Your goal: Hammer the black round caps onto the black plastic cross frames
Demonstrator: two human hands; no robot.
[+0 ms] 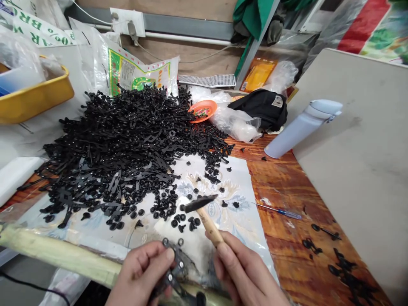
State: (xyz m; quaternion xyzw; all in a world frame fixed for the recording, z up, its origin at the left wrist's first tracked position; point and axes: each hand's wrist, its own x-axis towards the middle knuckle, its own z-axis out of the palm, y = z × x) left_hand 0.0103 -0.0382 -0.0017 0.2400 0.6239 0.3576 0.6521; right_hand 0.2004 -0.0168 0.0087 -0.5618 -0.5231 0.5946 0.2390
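While your right hand (239, 270) grips the hammer (208, 225) forward of both palms, steady the black linkage (180, 263) pinched in your left hand (143, 270), well clear.

Left hand (143, 272) pinches a black jointed part (178, 264) at the near table edge. Right hand (242, 267) grips a wooden-handled hammer (204, 216), head pointing away, above the patterned sheet (250, 225). Big heap of black parts (121, 136) behind, loose black studs (194, 223) in front of it. Orange dish (204, 109) tilted at heap's right side. Screwdriver (285, 213) and light blue bottle (296, 131) farther right on wooden tabletop (277, 180). Yellow bin (38, 97), left.
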